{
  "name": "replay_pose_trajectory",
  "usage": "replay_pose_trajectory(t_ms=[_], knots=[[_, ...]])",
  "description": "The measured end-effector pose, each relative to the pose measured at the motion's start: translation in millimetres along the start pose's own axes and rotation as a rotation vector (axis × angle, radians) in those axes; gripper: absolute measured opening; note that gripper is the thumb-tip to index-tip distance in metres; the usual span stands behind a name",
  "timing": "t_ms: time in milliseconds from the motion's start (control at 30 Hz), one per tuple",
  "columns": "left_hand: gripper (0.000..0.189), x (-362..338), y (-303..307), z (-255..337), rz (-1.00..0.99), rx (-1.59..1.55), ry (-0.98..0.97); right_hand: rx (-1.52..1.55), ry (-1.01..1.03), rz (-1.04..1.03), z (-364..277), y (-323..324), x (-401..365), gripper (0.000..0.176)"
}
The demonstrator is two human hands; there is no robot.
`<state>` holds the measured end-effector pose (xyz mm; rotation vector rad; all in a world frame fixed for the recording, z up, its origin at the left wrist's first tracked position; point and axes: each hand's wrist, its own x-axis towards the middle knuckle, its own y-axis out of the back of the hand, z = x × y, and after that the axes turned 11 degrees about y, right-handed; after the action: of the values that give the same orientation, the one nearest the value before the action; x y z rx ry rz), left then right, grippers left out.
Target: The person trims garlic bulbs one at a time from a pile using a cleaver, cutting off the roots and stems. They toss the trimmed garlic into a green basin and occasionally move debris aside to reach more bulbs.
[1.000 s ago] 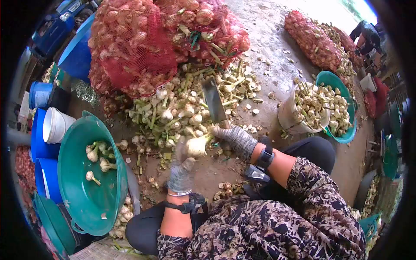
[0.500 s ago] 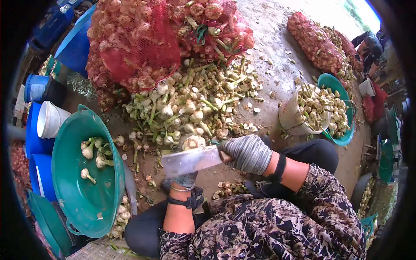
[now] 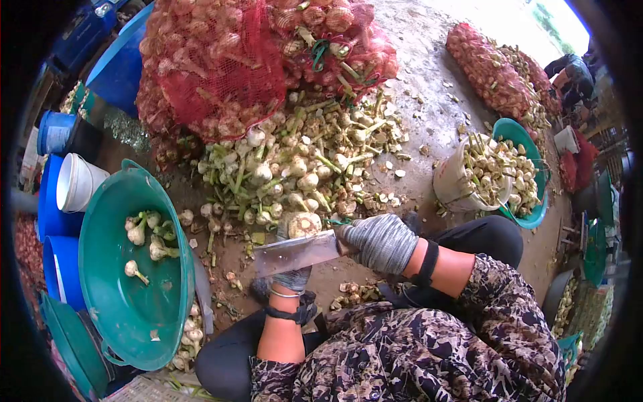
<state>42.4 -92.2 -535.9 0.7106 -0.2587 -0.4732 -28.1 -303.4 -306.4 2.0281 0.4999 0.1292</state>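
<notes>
My right hand, in a grey knit glove, is wrapped round the handle of a cleaver. The broad blade points left, across the front of my left hand. Just above the blade's upper edge shows the pale, flat face of a garlic bulb, held by my left hand. The blade hides most of the left fingers and the lower part of the bulb. Beyond the hands lies a heap of garlic with stems on the ground.
At left stands a green tub with several garlic bulbs. Red mesh sacks of garlic rise behind the heap. A white bucket of garlic and a teal basin stand at right. Another person bends at the far right.
The bulb's pale face shows more fully above the cleaver blade now. Both hands keep their grips, and the whole view has shifted slightly.
</notes>
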Motion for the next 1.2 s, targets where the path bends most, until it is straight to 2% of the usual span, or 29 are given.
replay_pose_trajectory(t_ms=[100, 200, 267, 300, 333, 367, 400, 433, 467, 500, 567, 600, 633, 700, 733, 800, 867, 900, 933, 967, 1000, 1033, 1100, 1133, 1167, 1200], knots=[[0.05, -4, 5, 3, 0.025, 0.045, -0.017, 0.046, 0.012, 0.028, 3, -11, 0, 0.015], [0.055, -9, 45, 49, 0.091, 0.151, -0.057, 0.013, -0.016, -0.028, 6, -19, 2, 0.015], [0.049, -7, 58, 68, 0.145, 0.273, -0.186, 0.004, -0.014, -0.024, 16, -23, 2, 0.015], [0.049, -5, 61, 75, 0.14, 0.271, -0.191, -0.002, -0.011, -0.018, 23, -27, 1, 0.015], [0.048, -1, 61, 84, 0.104, -0.061, 0.017, -0.052, -0.033, -0.006, 37, -39, 2, 0.012], [0.05, -2, 62, 94, 0.066, -0.393, 0.228, -0.092, -0.15, 0.068, 56, -47, -1, 0.012], [0.053, -11, 91, 143, 0.118, -0.645, 0.323, -0.102, -0.307, 0.103, 83, -36, -6, 0.015], [0.055, -13, 99, 146, 0.176, -0.57, 0.182, -0.049, -0.323, 0.173, 187, -87, -14, 0.017], [0.05, -10, 114, 152, 0.233, -0.416, 0.087, -0.211, -0.567, -0.009, 155, -51, -19, 0.019], [0.045, -6, 121, 158, 0.315, -0.276, 0.006, -0.238, -0.522, 0.21, 137, -47, -20, 0.021], [0.036, -6, 138, 139, 0.429, -0.974, 0.396, -0.135, -0.435, 0.335, 99, -28, -7, 0.022], [0.035, 2, 166, 117, 0.33, -1.187, 0.145, -0.145, -0.426, 0.318, 101, -33, -4, 0.02], [0.037, 5, 191, 105, 0.203, -1.379, -0.097, -0.087, -0.428, 0.317, 64, -7, -3, 0.021], [0.041, 19, 217, 181, 0.736, -1.716, 0.067, 0.03, -0.366, 0.351, 59, -5, 3, 0.025], [0.041, 26, 208, 181, 0.726, -1.714, 0.075, 0.037, -0.376, 0.352, 54, -2, 5, 0.025], [0.041, 38, 180, 163, 0.753, -1.643, 0.379, 0.205, -0.41, 0.385, 49, 5, 12, 0.027], [0.038, 56, 108, 102, 0.559, -1.195, 0.766, 0.24, -0.436, 0.394, 51, 2, 15, 0.027], [0.035, 53, 59, 48, 0.329, -1.051, 0.747, 0.268, -0.466, 0.409, 53, 0, 15, 0.028], [0.046, 48, 7, -8, 0.101, -0.904, 0.716, 0.274, -0.443, 0.403, 54, 0, 13, 0.029], [0.063, 45, -59, -31, 0.291, -0.994, 0.683, 0.248, -0.437, 0.411, 60, -7, 11, 0.029], [0.08, 51, -53, -5, 0.12, -0.653, 0.939, 0.242, -0.451, 0.365, 64, -10, 10, 0.03], [0.089, 51, -88, -33, 0.194, -0.627, 0.781, 0.237, -0.464, 0.315, 66, -12, 9, 0.03], [0.093, 60, -99, -28, 0.045, -0.399, 0.879, 0.278, -0.484, 0.237, 71, -18, 8, 0.031], [0.095, 64, -110, -37, 0.039, -0.083, 0.879, 0.281, -0.492, 0.216, 73, -20, 9, 0.03], [0.094, 78, -86, -3, -0.052, -0.013, 1.016, 0.283, -0.497, 0.192, 73, -22, 9, 0.03], [0.091, 75, -118, -58, -0.047, -0.1, 1.005, 0.314, -0.496, 0.176, 74, -22, 8, 0.031]])
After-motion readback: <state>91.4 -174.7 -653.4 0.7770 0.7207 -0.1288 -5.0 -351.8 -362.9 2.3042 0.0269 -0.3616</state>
